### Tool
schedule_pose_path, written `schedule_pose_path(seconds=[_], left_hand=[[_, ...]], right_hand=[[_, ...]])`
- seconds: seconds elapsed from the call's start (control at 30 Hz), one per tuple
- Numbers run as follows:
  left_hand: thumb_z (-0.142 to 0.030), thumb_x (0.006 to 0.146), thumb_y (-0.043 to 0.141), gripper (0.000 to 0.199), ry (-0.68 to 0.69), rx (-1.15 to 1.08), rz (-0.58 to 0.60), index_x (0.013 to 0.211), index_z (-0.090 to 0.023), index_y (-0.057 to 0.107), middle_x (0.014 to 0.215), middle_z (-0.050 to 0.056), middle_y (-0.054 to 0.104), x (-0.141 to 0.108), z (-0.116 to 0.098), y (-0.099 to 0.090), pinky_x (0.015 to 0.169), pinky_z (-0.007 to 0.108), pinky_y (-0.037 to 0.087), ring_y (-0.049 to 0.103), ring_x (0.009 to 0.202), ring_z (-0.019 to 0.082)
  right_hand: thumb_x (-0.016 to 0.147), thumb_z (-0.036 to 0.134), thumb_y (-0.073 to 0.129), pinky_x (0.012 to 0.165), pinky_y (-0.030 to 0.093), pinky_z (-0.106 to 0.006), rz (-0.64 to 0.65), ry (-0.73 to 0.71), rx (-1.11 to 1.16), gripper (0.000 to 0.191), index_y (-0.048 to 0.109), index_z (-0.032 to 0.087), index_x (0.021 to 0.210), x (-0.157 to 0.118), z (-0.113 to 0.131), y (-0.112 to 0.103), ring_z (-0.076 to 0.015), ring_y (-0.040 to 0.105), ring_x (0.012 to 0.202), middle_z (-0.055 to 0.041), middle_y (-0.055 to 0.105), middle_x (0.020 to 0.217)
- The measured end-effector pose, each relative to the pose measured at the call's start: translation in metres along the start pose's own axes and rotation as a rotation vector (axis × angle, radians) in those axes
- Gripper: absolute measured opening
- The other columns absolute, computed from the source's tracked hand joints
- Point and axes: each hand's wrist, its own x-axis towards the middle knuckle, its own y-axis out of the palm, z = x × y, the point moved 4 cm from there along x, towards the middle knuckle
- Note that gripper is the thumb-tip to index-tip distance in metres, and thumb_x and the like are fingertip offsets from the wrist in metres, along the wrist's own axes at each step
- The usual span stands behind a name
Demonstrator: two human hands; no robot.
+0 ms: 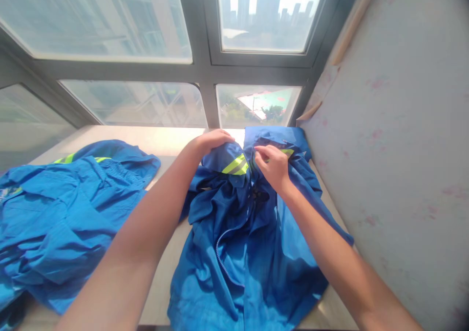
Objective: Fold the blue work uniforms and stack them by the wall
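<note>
A blue jacket [227,209] with yellow-green reflective strips lies spread on a pale sill, its front partly open. A white-edged zipper [219,253] curves down its lower front. My left hand [216,139] is closed on the upper left part of the jacket, near the collar, its fingertips partly hidden. On the other side of the opening, my right hand [271,162] pinches the jacket's edge between thumb and fingers. A dark opening shows in the cloth below my hands.
Another blue garment [73,214] with yellow-green strips lies crumpled on the sill [166,287] at the left. Grey-framed windows [203,72] stand behind. A pale wall [403,150] with peeling paper bounds the right side.
</note>
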Motion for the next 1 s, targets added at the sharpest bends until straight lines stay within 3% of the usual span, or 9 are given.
schedule_pose_path(seconds=[0.2,0.4,0.57,0.77,1.0], left_hand=[[-0.035,0.068,0.076,0.023,0.015,-0.12,0.0,0.08,-0.016,0.073,0.081,0.005,0.072,-0.009,-0.002,0.009,0.059,0.026,0.05,0.065,0.069,0.019],[-0.04,0.069,0.075,0.026,0.049,-0.216,0.04,0.08,-0.016,0.072,0.079,0.005,0.072,-0.012,0.0,0.02,0.064,0.027,0.051,0.067,0.073,0.02],[-0.041,0.062,0.082,0.034,0.117,-0.13,0.039,0.087,-0.019,0.075,0.081,0.003,0.073,-0.012,0.0,0.024,0.064,0.024,0.05,0.067,0.077,0.019],[-0.036,0.058,0.084,0.04,0.141,-0.099,0.02,0.094,-0.021,0.076,0.08,0.0,0.072,-0.015,0.003,0.027,0.061,0.023,0.049,0.065,0.075,0.017],[-0.031,0.059,0.079,0.036,0.141,0.025,-0.068,0.092,-0.019,0.078,0.063,-0.003,0.06,-0.012,0.003,0.03,0.05,0.021,0.039,0.057,0.061,0.014]], right_hand=[[0.091,0.018,0.055,0.082,0.051,-0.028,0.079,-0.088,-0.152,0.025,0.076,0.02,0.104,-0.015,0.016,0.024,-0.0194,0.067,0.084,-0.0051,0.072,0.087],[0.093,0.021,0.055,0.086,0.05,-0.029,0.05,-0.067,-0.17,0.026,0.076,0.021,0.108,-0.018,0.013,0.027,-0.0213,0.068,0.092,-0.0066,0.074,0.095],[0.093,0.029,0.056,0.083,0.053,-0.029,0.031,0.053,0.004,0.025,0.077,0.021,0.103,-0.015,0.002,0.028,-0.0198,0.069,0.083,-0.0054,0.076,0.093],[0.093,0.036,0.056,0.084,0.057,-0.031,0.02,0.235,0.232,0.027,0.078,0.023,0.101,-0.017,-0.01,0.032,-0.0204,0.072,0.087,-0.0039,0.078,0.1],[0.095,0.035,0.056,0.08,0.054,-0.029,0.007,0.132,0.108,0.025,0.078,0.023,0.1,-0.017,-0.002,0.027,-0.0192,0.069,0.082,-0.0037,0.076,0.095]])
